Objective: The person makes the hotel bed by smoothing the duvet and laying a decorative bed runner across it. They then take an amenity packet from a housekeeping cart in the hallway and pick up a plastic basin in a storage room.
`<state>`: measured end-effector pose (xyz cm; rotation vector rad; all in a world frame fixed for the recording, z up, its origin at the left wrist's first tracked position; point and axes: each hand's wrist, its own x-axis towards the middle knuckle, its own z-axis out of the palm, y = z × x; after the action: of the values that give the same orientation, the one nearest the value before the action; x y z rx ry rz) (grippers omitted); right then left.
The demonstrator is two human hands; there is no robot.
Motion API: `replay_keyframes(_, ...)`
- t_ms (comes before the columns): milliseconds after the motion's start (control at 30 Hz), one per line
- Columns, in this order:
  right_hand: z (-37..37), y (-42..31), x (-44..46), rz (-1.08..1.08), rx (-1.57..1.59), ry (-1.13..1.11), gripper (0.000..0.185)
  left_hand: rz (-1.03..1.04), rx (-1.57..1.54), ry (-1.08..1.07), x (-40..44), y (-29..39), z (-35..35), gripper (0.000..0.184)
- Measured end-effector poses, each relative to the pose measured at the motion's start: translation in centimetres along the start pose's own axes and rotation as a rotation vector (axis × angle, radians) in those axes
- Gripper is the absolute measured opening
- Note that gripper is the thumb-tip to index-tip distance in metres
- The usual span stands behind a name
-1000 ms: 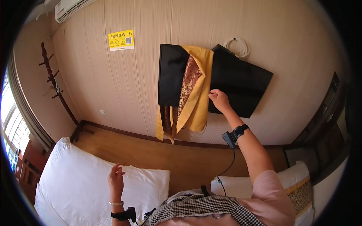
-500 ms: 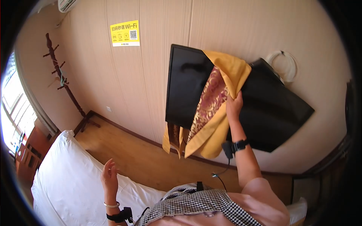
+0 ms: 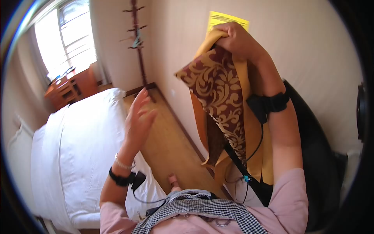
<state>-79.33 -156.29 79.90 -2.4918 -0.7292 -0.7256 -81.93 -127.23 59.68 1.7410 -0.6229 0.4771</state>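
Note:
My right hand (image 3: 235, 39) is closed on the top of a yellow cloth with a maroon and gold scroll pattern (image 3: 222, 82), lifted high at upper centre right. The cloth hangs down from the fist in folds, in front of the wall and part of the black television (image 3: 307, 136). At centre left my left hand (image 3: 140, 119) is raised over the floor beside the bed, its fingers apart and nothing in it.
A bed with white bedding (image 3: 85, 144) is on the left. Behind it are a wooden desk (image 3: 76, 87) and a bright window (image 3: 70, 35). A dark coat rack (image 3: 137, 46) stands in the corner, near a yellow sign (image 3: 237, 21) on the wall.
My right hand has taken hold of the cloth and lifted it off the television. My left hand has risen, fingers spread. The view has swung left toward the window and bed.

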Motion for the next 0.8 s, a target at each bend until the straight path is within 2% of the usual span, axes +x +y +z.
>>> replay_keyframes(33,2.3,-0.4,2.0,-0.037,0.007,-0.095,0.02,0.029,0.0,0.01,1.9,-1.0,-0.3,0.063)
replay_keyframes(100,7.1,-0.9,5.2,-0.006,0.053,-0.182,0.013,-0.046,-0.177,-0.068,4.9,-3.2,-0.9,0.069)
replay_keyframes(200,12.8,-0.3,9.7,-0.04,0.058,-0.263,0.011,-0.038,-0.153,-0.205,7.5,-5.8,-1.0,0.065)
replay_keyframes(300,16.9,0.4,15.9,-0.072,0.199,-0.332,0.013,-0.112,0.031,-0.297,10.8,-11.5,-3.4,0.036)
replay_keyframes(400,18.5,1.2,22.0,-0.268,0.017,-0.213,0.011,-0.259,0.209,-0.418,13.6,-15.4,-6.8,0.025)
replay_keyframes(433,19.5,2.3,24.4,-0.342,-0.048,-0.162,0.011,-0.264,0.125,-0.481,14.5,-16.1,-7.9,0.026)
replay_keyframes(500,22.4,4.8,29.6,-0.345,-0.392,0.078,0.023,-0.278,-0.049,-0.608,15.9,-15.9,-10.4,0.031)
replay_keyframes(533,24.4,7.1,32.1,-0.531,-0.389,0.17,0.028,-0.284,-0.189,-0.565,16.6,-15.9,-11.2,0.032)
replay_keyframes(567,26.1,7.0,32.2,-0.495,-0.392,0.197,0.03,-0.6,-0.33,-0.535,18.4,-13.5,-13.2,0.03)
replay_keyframes(600,27.2,6.3,32.5,-0.47,-0.399,0.235,0.033,-0.307,-0.483,-0.277,19.1,-15.7,-12.7,0.025)
replay_keyframes(633,28.1,5.7,33.6,-0.46,-0.405,0.284,0.036,-0.162,-0.586,-0.025,20.6,-16.4,-13.3,0.023)
replay_keyframes(667,30.6,6.3,34.7,-0.618,-0.322,0.541,0.023,-0.142,-0.847,0.147,23.2,-16.5,-14.0,0.024)
replay_keyframes(700,32.6,7.2,34.0,-0.379,-0.055,0.462,0.023,-0.115,-0.811,0.221,24.6,-16.4,-15.7,0.026)
replay_keyframes(733,32.3,3.9,31.4,-0.047,0.314,0.261,0.027,-0.089,-0.8,0.344,25.9,-15.8,-16.5,0.027)
replay_keyframes(767,33.8,3.7,29.8,0.044,0.53,0.2,0.031,-0.058,-0.784,0.466,27.1,-15.4,-17.0,0.027)
replay_keyframes(800,34.8,2.4,27.5,0.05,0.715,0.135,0.034,0.005,-0.727,0.497,28.1,-15.9,-17.4,0.027)
